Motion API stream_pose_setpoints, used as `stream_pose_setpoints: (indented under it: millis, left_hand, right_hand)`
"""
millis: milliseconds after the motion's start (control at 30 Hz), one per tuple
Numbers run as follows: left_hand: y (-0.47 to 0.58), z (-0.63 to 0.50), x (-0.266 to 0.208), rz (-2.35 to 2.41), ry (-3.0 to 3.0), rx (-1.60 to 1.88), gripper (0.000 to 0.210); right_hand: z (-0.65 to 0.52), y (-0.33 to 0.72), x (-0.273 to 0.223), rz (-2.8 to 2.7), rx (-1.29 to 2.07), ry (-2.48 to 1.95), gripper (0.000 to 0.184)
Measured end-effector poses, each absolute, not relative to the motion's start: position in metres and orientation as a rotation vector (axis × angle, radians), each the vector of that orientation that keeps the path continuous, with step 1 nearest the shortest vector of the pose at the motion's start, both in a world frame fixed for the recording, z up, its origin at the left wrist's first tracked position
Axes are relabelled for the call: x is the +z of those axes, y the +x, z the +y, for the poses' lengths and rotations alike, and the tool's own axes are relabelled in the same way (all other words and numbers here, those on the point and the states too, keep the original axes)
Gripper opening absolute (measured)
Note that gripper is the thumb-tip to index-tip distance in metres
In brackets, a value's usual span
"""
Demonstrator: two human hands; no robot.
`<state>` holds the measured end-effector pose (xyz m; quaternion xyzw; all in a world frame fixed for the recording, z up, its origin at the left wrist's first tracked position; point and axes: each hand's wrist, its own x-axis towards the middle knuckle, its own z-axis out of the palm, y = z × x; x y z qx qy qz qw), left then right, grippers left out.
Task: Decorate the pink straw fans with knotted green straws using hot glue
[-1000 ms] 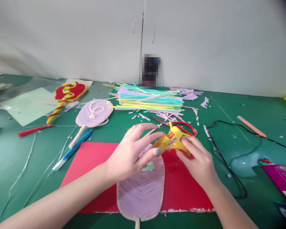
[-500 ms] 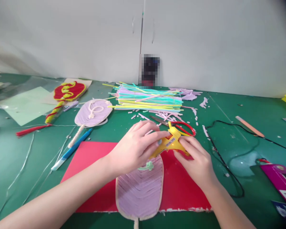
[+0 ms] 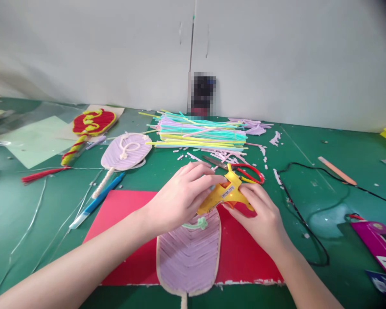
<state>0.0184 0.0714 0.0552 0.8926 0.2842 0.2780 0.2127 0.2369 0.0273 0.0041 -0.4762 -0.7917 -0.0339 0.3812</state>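
Note:
My right hand (image 3: pixel 260 210) is closed around the handle of a yellow hot glue gun (image 3: pixel 227 193), a finger at its orange trigger. The gun's front points down and to the left. My left hand (image 3: pixel 186 195) lies along the gun's far left side, its fingers curled against the body; its fingertips are partly hidden. Just beneath both hands is a lilac fan-shaped craft (image 3: pixel 188 257) with a pale cream rim and a short stem. A mint-green curl (image 3: pixel 201 223) rests on its upper part, partly covered by my left hand.
A red sheet (image 3: pixel 244 257) lies under the fan. Behind are red-handled scissors (image 3: pixel 255 171) and a bundle of pastel pipe cleaners (image 3: pixel 199 133). To the left sit another lilac fan (image 3: pixel 116 150), a blue pen-like tool (image 3: pixel 98 201) and a red-yellow fan (image 3: pixel 93 124). A black cord (image 3: pixel 296 206) and magenta power strip (image 3: pixel 378 244) lie right.
The glue gun has shifted slightly left and down, with both hands moving along with it. More of its front now overhangs the top of the fan.

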Motion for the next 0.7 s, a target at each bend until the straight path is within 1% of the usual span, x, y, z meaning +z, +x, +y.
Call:
stream_pose_setpoints:
  millis: [467, 700]
  left_hand:
    - [0.0186, 0.0709, 0.0576, 0.78, 2.465, 0.778, 0.031]
    - [0.0188, 0.0707, 0.0578, 0.791, 2.493, 0.771, 0.032]
  right_hand:
    - [0.0285, 0.2371, 0.0026, -2.033, -0.035, -1.255, 0.039]
    - [0.0266, 0.2367, 0.0051, -2.054, -0.124, -1.252, 0.04]
